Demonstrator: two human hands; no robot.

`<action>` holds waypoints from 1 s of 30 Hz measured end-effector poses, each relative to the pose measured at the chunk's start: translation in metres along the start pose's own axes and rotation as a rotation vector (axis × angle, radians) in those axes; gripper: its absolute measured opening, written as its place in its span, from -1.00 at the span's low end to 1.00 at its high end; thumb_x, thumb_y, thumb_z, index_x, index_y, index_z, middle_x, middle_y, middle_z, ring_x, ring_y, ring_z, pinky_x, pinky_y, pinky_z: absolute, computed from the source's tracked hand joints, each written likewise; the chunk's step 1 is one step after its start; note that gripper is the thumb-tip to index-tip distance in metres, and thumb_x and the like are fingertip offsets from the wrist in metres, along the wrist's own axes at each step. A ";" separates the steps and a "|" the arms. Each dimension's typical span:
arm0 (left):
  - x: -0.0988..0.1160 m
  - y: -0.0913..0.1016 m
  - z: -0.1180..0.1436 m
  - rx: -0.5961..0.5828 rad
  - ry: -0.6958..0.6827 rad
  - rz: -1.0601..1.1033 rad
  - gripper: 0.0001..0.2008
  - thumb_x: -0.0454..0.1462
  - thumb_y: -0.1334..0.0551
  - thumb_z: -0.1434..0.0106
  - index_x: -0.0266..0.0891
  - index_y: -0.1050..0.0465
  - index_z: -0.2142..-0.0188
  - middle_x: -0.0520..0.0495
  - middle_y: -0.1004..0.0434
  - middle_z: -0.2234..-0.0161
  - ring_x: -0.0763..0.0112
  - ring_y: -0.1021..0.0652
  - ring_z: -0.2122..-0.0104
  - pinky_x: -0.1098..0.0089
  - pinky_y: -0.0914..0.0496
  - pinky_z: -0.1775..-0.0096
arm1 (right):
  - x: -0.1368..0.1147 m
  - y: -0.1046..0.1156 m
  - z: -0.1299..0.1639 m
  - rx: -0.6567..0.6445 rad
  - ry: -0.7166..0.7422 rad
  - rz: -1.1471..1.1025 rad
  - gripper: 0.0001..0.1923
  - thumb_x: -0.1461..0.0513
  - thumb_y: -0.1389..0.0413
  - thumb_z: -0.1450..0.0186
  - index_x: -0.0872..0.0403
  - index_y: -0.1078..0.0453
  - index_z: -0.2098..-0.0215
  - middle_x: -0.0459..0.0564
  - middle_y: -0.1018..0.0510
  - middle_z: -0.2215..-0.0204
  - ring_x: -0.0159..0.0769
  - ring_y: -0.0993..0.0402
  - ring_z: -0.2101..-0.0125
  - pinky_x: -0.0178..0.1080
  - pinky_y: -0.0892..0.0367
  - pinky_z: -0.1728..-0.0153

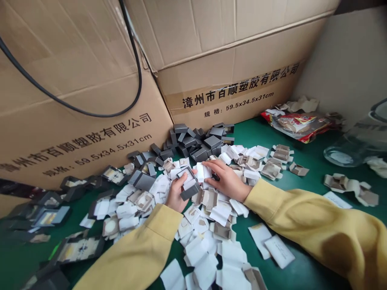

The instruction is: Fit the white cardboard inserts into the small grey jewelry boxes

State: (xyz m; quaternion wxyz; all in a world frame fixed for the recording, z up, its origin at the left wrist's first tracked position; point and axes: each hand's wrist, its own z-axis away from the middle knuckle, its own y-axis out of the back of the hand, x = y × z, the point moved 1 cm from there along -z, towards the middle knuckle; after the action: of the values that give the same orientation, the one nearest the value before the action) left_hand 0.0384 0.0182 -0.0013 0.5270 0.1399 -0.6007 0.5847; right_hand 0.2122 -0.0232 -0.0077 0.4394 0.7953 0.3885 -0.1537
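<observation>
My left hand (178, 194) grips a small dark grey box (190, 191), tilted, with its white inside facing up. Close beside it, my right hand (225, 177) has its fingers closed on a folded white card insert (203, 172). The insert is next to the box's upper right edge; whether the two touch I cannot tell. Under and around both hands lies a loose heap of white and grey-brown folded card inserts (220, 215). Beyond them is a pile of dark grey small boxes (189, 141).
Two large cardboard cartons (242, 60) stand behind the green table (314, 161). A black cable (90, 114) hangs in front of the left one. At the right are a red plastic bag (302, 123) and a clear jar (347, 149). More dark boxes (80, 247) lie at the left.
</observation>
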 end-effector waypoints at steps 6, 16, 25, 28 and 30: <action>0.002 -0.002 0.001 0.038 0.023 0.015 -0.73 -0.25 -0.21 -0.15 -0.38 -0.52 0.20 -0.19 -0.59 0.42 0.24 -0.58 0.43 0.37 -0.45 0.41 | -0.002 0.001 -0.001 -0.033 0.010 0.014 -0.56 0.22 -0.07 -0.27 0.02 -0.20 -0.11 0.16 -0.35 0.02 -0.14 -0.36 0.04 -0.09 -0.38 0.07; 0.008 -0.010 0.005 0.041 0.095 0.069 -0.73 -0.30 -0.15 -0.18 -0.38 -0.52 0.18 -0.20 -0.60 0.44 0.24 -0.58 0.49 0.36 -0.45 0.46 | -0.005 0.004 0.000 -0.094 0.059 0.059 -0.50 0.25 0.01 -0.27 0.05 -0.12 -0.18 0.14 -0.31 -0.03 -0.19 -0.34 0.03 -0.15 -0.38 0.08; 0.004 -0.004 0.007 -0.029 0.123 -0.081 -0.67 -0.20 -0.20 -0.13 -0.36 -0.52 0.17 -0.17 -0.59 0.44 0.31 -0.55 0.50 0.42 -0.40 0.50 | -0.004 0.002 -0.001 -0.015 0.039 0.056 -0.59 0.26 -0.09 -0.24 0.06 -0.27 -0.07 0.12 -0.39 0.05 -0.19 -0.36 0.05 -0.16 -0.37 0.07; 0.004 -0.004 0.006 -0.034 0.120 -0.065 -0.65 -0.19 -0.21 -0.11 -0.36 -0.52 0.16 -0.17 -0.59 0.42 0.33 -0.54 0.51 0.41 -0.40 0.48 | -0.002 0.001 -0.001 -0.019 0.039 0.090 -0.61 0.28 -0.08 -0.25 0.07 -0.27 -0.06 0.12 -0.39 0.04 -0.16 -0.32 0.00 -0.11 -0.32 0.00; 0.004 -0.005 0.006 -0.032 0.109 -0.049 -0.64 -0.19 -0.20 -0.11 -0.35 -0.52 0.14 -0.16 -0.59 0.43 0.35 -0.54 0.52 0.41 -0.39 0.47 | 0.000 0.000 -0.001 -0.040 0.055 0.134 -0.60 0.30 -0.07 -0.26 0.07 -0.25 -0.08 0.12 -0.39 0.01 -0.14 -0.28 -0.03 -0.07 -0.27 -0.04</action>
State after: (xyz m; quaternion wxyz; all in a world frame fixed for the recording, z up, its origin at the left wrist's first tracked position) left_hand 0.0380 0.0133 0.0057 0.5755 0.1141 -0.5766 0.5687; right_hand 0.2124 -0.0229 -0.0071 0.4535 0.8146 0.3493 -0.0941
